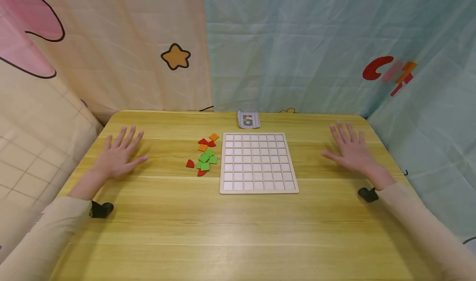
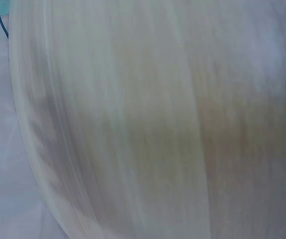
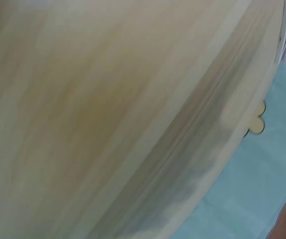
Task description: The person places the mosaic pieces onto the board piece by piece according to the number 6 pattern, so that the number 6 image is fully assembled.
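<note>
My left hand (image 1: 118,157) is spread palm down over the left part of the table, with nothing in it. On the other side my right hand (image 1: 352,152) is spread the same way, also holding nothing. Between them lies a pale wooden board (image 1: 259,163) with a grid of white squares, bare of pieces. Left of the board is a loose cluster of flat pieces: green squares (image 1: 205,166), orange squares (image 1: 213,136) and red quarter-round pieces (image 1: 190,163). Some green ones overlap. The wrist views show mostly tabletop, with a sliver of each hand at the edge.
A small curled paper card (image 1: 248,120) with a coloured figure like a 6 on a grid lies behind the board at the table's far edge. The wooden table (image 1: 238,231) stands against printed curtains (image 1: 297,45). A black wrist mount (image 1: 101,209) sticks out from the left sleeve.
</note>
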The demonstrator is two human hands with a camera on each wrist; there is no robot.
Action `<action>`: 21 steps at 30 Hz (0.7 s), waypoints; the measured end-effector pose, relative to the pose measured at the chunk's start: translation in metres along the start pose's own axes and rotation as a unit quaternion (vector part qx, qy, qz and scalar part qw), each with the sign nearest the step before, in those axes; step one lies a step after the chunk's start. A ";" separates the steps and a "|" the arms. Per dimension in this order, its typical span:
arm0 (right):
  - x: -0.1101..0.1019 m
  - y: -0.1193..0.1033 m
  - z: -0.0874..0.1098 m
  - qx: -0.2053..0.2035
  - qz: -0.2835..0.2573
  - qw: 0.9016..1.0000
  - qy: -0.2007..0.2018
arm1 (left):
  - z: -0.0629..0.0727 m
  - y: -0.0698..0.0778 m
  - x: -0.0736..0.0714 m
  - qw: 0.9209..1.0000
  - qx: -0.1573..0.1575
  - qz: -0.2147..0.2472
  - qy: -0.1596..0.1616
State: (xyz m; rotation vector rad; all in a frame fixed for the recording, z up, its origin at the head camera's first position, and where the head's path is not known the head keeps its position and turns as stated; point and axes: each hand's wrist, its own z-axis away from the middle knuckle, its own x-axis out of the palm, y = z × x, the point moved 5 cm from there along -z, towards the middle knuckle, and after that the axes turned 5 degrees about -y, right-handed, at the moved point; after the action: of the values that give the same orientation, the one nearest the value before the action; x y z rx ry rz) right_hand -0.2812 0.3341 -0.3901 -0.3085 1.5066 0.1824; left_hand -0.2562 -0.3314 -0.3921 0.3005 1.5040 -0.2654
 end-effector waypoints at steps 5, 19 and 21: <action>0.002 -0.021 -0.004 -0.024 0.004 1.000 0.007 | -0.002 0.008 -0.001 1.000 0.004 -0.003 0.002; 0.018 -0.074 -0.025 -0.093 -0.017 0.994 -0.047 | -0.015 0.041 -0.002 0.999 0.042 0.005 0.018; 0.020 -0.081 -0.027 -0.107 -0.028 0.992 -0.057 | -0.017 0.045 -0.001 0.999 0.043 0.005 0.018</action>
State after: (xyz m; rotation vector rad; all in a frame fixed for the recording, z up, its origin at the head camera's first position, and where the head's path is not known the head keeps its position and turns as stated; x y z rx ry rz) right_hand -0.2801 0.2472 -0.4042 -0.5039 1.3658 0.3137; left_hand -0.2562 -0.2838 -0.3900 0.3826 1.5281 -0.3190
